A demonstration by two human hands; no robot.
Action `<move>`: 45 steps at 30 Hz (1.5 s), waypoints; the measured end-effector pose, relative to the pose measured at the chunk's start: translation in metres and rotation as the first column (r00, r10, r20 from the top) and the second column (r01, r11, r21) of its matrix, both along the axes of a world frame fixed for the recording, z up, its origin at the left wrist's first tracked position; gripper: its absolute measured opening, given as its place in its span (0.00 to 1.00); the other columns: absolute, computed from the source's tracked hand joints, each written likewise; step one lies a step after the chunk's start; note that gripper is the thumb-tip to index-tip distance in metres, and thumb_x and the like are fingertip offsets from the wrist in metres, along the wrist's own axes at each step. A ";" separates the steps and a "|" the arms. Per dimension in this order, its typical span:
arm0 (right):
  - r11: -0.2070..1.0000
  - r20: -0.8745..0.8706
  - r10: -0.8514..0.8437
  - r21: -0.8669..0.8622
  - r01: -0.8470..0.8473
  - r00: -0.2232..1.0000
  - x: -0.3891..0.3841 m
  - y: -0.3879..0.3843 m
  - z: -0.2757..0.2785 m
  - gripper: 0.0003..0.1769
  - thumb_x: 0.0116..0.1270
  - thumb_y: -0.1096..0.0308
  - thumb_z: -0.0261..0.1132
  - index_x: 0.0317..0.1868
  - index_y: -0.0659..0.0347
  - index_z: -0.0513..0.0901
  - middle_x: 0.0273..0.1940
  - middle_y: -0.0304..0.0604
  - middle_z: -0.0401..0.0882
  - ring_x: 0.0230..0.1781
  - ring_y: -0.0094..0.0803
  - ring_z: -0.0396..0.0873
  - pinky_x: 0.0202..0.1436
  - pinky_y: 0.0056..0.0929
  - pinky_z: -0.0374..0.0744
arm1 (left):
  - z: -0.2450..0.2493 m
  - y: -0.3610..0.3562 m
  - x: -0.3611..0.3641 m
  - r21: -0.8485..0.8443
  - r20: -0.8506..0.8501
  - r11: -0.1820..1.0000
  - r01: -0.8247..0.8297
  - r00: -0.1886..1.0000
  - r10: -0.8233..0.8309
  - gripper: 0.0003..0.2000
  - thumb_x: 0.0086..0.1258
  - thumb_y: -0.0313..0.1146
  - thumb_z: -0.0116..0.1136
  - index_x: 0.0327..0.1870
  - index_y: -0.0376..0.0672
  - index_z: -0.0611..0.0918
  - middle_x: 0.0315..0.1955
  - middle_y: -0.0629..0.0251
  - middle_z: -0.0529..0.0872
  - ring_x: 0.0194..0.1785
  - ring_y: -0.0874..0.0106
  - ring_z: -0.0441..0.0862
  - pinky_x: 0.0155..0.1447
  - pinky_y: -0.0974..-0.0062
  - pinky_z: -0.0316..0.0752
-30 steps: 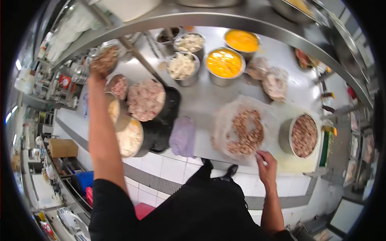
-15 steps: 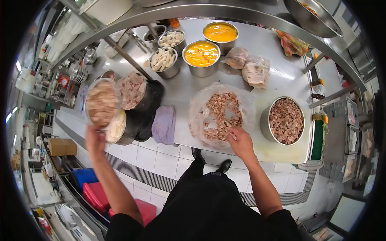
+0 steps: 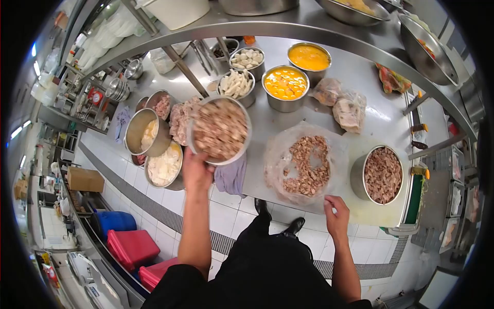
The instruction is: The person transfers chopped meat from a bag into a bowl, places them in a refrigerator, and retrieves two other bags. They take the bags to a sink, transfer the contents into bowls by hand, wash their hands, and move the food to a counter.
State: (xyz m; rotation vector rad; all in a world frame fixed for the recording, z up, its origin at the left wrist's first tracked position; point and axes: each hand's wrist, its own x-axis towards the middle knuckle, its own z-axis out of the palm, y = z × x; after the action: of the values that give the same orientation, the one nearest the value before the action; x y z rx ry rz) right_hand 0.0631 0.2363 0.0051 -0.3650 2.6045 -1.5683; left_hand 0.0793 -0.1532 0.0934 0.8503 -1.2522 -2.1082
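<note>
Centre frame, a round steel bowl of brown meat is gripped by the left hand; a clear plastic bag seems pinched by the right hand.

A bag of chopped meat lies at the near edge of the counter, a pot of meat to its right, a cloth to its left beneath a raised bowl.
</note>
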 end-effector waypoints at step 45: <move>0.892 -0.285 -0.212 0.335 0.304 0.935 -0.126 -0.042 0.055 0.16 0.62 0.70 0.58 0.49 0.61 0.82 0.36 0.62 0.82 0.39 0.59 0.81 0.43 0.47 0.78 | -0.129 0.104 -0.044 -0.785 0.569 0.233 0.575 0.816 -0.099 0.21 0.61 0.31 0.60 0.58 0.41 0.78 0.46 0.42 0.82 0.44 0.45 0.81 0.47 0.56 0.76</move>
State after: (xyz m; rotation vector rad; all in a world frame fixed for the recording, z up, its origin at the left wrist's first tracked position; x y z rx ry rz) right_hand -0.0634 0.1947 0.0600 -0.1888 3.1750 -1.0931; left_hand 0.0355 -0.0489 -0.0357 0.4125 -2.7213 -0.9335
